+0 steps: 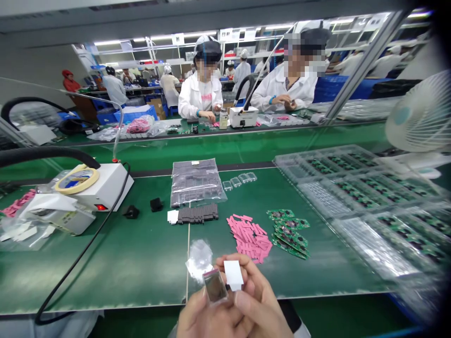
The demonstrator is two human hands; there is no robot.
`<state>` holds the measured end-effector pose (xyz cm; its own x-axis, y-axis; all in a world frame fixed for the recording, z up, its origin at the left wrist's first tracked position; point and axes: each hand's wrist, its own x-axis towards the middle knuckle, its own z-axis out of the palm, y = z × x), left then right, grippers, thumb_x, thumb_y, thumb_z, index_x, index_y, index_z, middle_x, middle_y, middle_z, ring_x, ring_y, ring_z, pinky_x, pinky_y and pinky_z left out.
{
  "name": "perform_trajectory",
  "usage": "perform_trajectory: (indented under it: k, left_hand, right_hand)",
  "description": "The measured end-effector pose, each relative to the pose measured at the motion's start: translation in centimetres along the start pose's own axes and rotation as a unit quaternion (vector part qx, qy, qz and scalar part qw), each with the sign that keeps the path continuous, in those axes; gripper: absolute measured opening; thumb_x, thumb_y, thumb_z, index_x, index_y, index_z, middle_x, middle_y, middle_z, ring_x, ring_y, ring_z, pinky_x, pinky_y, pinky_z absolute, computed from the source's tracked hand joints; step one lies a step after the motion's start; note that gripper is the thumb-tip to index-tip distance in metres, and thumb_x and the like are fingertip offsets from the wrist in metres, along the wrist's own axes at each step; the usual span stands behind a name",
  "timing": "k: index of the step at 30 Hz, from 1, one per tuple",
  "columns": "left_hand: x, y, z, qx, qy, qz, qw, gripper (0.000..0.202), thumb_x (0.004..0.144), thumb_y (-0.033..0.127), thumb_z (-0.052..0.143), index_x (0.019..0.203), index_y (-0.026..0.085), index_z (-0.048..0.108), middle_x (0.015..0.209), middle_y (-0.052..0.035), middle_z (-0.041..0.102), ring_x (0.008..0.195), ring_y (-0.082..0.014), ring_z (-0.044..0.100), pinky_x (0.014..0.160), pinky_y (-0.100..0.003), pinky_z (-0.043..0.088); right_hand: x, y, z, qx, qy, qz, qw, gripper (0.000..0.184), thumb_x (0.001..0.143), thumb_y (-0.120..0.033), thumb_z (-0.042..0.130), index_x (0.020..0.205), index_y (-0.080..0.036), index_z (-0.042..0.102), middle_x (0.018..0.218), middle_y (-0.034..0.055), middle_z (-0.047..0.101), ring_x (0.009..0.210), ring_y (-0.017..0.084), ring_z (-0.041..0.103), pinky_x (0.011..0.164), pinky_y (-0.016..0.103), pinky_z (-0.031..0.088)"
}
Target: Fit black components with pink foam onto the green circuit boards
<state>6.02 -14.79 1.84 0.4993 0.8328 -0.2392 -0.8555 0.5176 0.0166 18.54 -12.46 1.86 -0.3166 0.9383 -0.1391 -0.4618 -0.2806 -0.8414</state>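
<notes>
Near the front edge of the bench, my left hand [200, 312] is closed on a small dark glass LCD panel [215, 287] with a pinkish strip along its top edge. Beside it, my right hand [262, 303] pinches a small white rectangular panel [233, 274] with a narrower tab at its lower end. The two pieces are side by side, tilted toward me. Just beyond my hands lies a heap of clear film pieces [200, 256]. Pink strips [248, 237] are piled to the right, next to several green circuit boards [291, 232].
Farther back are a row of dark panels [198, 213], a bagged stack [193, 180] and clear plastic frames [239, 180]. Trays of boards [352, 188] fill the right side. Left stand a white box device [102, 188] with a tape roll [76, 179] and a black cable [84, 249].
</notes>
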Motion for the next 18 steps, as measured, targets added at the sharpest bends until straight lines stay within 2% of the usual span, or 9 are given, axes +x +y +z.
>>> perform_trajectory:
  k: [4, 7, 12, 15, 18]
  left_hand:
    - [0.7, 1.0, -0.3, 0.0, 0.035, 0.011, 0.999, 0.028, 0.074, 0.027, 0.082, 0.095, 0.009, 0.079, 0.112, -0.0195, 0.076, 0.114, -0.0282, 0.067, 0.106, -0.036, 0.044]
    - [1.1, 2.1, -0.5, 0.005, 0.069, 0.014, 0.998, 0.028, 0.071, 0.024, 0.084, 0.093, 0.007, 0.079, 0.115, -0.0189, 0.075, 0.116, -0.0285, 0.067, 0.107, -0.036, 0.044]
    - [1.1, 3.3, -0.2, 0.012, 0.112, 0.032, 0.993, 0.028, 0.068, 0.021, 0.085, 0.092, 0.008, 0.079, 0.112, -0.0182, 0.076, 0.116, -0.0305, 0.067, 0.106, -0.039, 0.046]
    - [1.1, 3.2, 0.2, 0.012, 0.132, 0.04, 0.99, 0.026, 0.067, 0.019, 0.085, 0.09, 0.007, 0.079, 0.108, -0.0179, 0.077, 0.113, -0.0301, 0.068, 0.104, -0.038, 0.048]
    - [1.0, 2.7, 0.3, 0.022, 0.129, 0.037, 0.991, 0.023, 0.071, 0.016, 0.083, 0.092, 0.008, 0.079, 0.097, -0.0133, 0.079, 0.098, -0.0237, 0.073, 0.096, -0.032, 0.053]
  right_hand:
    - [0.7, 0.3, -1.4, -0.028, 0.076, -0.086, 0.993, 0.043, 0.078, -0.048, 0.078, 0.112, -0.026, 0.063, 0.115, 0.0099, 0.067, 0.107, 0.025, 0.066, 0.093, 0.036, 0.054]
    - [1.2, -0.3, -2.7, -0.074, 0.098, -0.139, 0.983, 0.038, 0.079, -0.042, 0.08, 0.11, -0.026, 0.064, 0.103, 0.008, 0.068, 0.096, 0.023, 0.067, 0.087, 0.036, 0.056]
    - [1.9, -1.4, -4.4, -0.11, 0.092, -0.158, 0.977, 0.036, 0.084, -0.047, 0.075, 0.11, -0.024, 0.066, 0.089, 0.0061, 0.067, 0.087, 0.023, 0.066, 0.088, 0.041, 0.054]
    - [2.1, -1.4, -5.0, -0.149, 0.086, -0.148, 0.974, 0.041, 0.082, -0.047, 0.077, 0.115, -0.024, 0.066, 0.097, 0.0082, 0.068, 0.089, 0.024, 0.067, 0.085, 0.041, 0.056]
    - [1.6, -1.7, -5.1, -0.219, 0.096, -0.165, 0.957, 0.045, 0.078, -0.041, 0.082, 0.116, -0.026, 0.066, 0.105, 0.008, 0.069, 0.094, 0.024, 0.067, 0.083, 0.036, 0.058]
